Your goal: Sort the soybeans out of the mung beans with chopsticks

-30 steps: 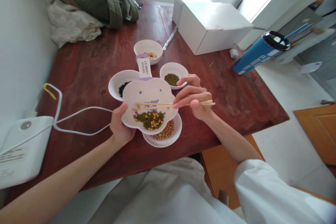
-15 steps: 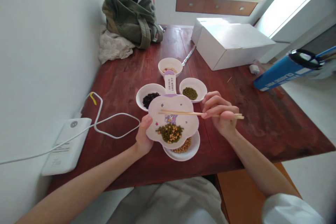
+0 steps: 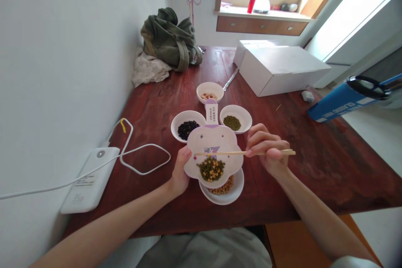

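Note:
My left hand [image 3: 181,171] grips the left edge of a white and purple plate [image 3: 216,136] with a labelled handle pointing away from me. Green beans mixed with yellow beans [image 3: 212,169] lie on its near part. In my right hand [image 3: 268,148] is a pair of chopsticks [image 3: 232,153], held level across the plate above the beans, nothing visible at their tips. Partly hidden under the plate is a bowl of yellow beans [image 3: 224,194]. Around it stand a bowl of black beans [image 3: 187,129], a bowl of green beans [image 3: 232,123] and a bowl with pale and reddish pieces [image 3: 209,95].
A white power bank [image 3: 91,180] with a looped cable lies at the left by the wall. Behind are a green bag [image 3: 171,39] and a white box [image 3: 279,67]. A blue tumbler [image 3: 342,98] is at the right of the wooden table [image 3: 298,171].
The view has tilted upward, so everything sits lower and slightly right in the picture. The chopsticks have moved a little nearer to the beans on the plate; both hands keep their holds.

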`<state>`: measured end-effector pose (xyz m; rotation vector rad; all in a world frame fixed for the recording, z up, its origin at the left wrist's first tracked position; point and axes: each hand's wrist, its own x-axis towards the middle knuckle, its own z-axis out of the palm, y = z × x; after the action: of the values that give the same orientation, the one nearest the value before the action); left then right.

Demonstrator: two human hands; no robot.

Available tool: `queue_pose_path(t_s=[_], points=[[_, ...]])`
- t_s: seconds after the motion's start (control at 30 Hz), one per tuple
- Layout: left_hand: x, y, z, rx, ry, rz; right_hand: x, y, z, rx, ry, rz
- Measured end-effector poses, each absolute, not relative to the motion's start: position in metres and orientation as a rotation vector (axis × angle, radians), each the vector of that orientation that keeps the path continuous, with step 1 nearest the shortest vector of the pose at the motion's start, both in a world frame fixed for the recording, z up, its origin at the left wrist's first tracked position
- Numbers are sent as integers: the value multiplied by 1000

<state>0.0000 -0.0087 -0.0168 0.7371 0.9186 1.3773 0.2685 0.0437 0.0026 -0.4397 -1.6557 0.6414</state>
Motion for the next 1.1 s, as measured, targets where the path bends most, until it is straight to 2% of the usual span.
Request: queue_pose_path(t_s=[0.43, 0.63, 1.1], points=[[-1, -9, -17, 747, 881, 1352, 276, 47, 18, -363, -1677, 795], [1, -10, -17, 730, 876, 1356, 282, 45, 17, -502, -1637, 681], [2, -13, -16, 688, 950, 1379, 286, 47, 24, -446, -1707, 747]])
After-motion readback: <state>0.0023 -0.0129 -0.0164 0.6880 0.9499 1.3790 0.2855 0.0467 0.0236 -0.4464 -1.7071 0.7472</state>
